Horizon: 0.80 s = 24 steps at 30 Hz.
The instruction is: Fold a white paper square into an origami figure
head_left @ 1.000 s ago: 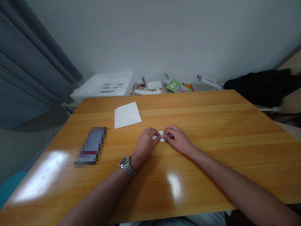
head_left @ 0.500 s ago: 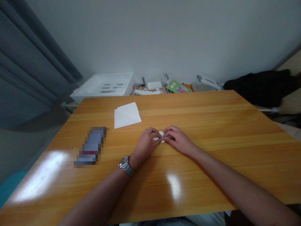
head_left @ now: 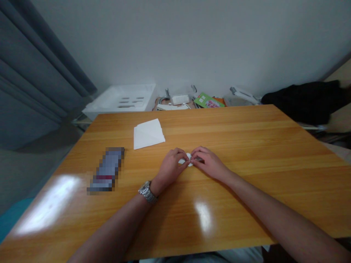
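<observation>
- Fingers (head_left: 187,158) of my left hand (head_left: 170,166) and right hand (head_left: 210,164) pinch the small white paper (head_left: 182,160), tips close together near its middle; at this size I can't be certain how each one grips.
- Over the last second, they've edged slightly toward me and cover more of the paper, so I judge I'm working its centre closely.
- It sits between my hands at the bench (head_left: 246,146); a larger white sheet (head_left: 149,134) lies farther off, leftward, and a pixelated dark slab (head_left: 106,171) nearer.
- Beyond: white tray (head_left: 109,95), green booklet (head_left: 203,99), black cloth (head_left: 301,98), grey curtain (head_left: 35,62), pale wall (head_left: 192,44).
</observation>
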Each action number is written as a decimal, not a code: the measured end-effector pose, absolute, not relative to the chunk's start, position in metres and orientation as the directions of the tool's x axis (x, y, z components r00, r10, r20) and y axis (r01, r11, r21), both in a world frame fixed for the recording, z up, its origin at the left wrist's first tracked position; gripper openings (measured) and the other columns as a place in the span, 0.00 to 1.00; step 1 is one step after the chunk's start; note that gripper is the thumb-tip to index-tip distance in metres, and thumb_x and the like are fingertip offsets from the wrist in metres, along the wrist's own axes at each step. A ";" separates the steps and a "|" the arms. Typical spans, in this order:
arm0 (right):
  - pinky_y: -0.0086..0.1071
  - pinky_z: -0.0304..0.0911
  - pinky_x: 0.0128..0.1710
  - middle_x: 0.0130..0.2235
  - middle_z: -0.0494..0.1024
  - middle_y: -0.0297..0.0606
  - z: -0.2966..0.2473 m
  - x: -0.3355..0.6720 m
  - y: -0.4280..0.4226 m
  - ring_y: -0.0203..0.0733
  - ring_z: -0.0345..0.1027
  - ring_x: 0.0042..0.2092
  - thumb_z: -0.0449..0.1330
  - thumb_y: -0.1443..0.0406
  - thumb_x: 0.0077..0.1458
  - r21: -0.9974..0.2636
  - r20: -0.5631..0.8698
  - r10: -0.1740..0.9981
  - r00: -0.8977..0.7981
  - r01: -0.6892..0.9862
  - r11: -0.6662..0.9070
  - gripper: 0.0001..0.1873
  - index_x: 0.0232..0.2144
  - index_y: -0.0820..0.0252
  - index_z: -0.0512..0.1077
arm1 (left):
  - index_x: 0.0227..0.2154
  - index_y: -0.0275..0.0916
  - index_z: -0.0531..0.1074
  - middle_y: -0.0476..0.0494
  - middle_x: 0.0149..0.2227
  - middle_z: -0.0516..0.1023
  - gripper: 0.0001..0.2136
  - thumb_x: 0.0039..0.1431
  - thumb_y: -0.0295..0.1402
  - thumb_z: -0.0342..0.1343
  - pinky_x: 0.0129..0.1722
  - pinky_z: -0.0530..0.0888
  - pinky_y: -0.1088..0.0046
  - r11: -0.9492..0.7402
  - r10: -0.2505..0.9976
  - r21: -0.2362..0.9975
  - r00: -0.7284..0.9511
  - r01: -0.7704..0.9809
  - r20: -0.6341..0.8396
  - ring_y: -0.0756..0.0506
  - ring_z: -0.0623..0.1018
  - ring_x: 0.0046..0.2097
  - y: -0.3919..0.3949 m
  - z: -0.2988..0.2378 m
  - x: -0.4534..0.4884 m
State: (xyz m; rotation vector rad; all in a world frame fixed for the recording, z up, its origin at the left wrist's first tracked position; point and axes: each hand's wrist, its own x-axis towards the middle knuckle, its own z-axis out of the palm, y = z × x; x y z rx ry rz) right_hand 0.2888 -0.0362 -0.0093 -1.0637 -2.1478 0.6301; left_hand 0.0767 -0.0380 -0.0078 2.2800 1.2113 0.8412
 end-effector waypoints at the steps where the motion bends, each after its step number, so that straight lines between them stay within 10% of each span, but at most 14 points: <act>1: 0.39 0.67 0.47 0.42 0.76 0.41 -0.009 0.289 -0.036 0.45 0.71 0.45 0.63 0.65 0.62 -0.661 0.335 0.822 -0.460 0.507 0.553 0.04 0.35 0.57 0.77 | 0.34 0.40 0.78 0.43 0.41 0.76 0.01 0.62 0.31 0.62 0.49 0.73 0.63 -0.524 0.848 0.610 0.434 0.595 0.305 0.43 0.76 0.45 -0.038 -0.008 0.077; 24: 0.37 0.65 0.46 0.40 0.76 0.40 -0.012 0.284 -0.037 0.44 0.70 0.44 0.62 0.68 0.62 -0.655 0.360 0.835 -0.417 0.524 0.544 0.02 0.36 0.58 0.76 | 0.39 0.39 0.77 0.43 0.41 0.76 0.03 0.63 0.27 0.60 0.49 0.73 0.64 -0.457 0.888 0.645 0.353 0.613 0.294 0.43 0.75 0.45 -0.040 -0.011 0.078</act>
